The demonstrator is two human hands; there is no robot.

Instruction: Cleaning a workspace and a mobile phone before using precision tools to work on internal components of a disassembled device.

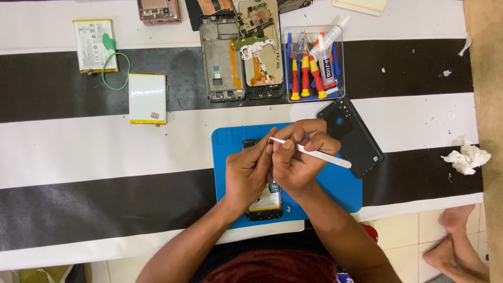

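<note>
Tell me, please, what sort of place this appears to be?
Probably a phone repair bench: an opened phone lies on a blue work mat, dismantled phone frames sit beside a tray of screwdrivers, and loose batteries lie nearby.

Label on opened phone (266, 202): white and green, rectangular, seen just below the hands on the blue mat.

Battery, upper left (95, 45): white label face, yellow edges, green tab at its right side.

Second battery (148, 98): plain white face, small reddish sticker near its lower edge.

Glue tube (327, 64) in clear tray: grey-white label with dark print.
</note>
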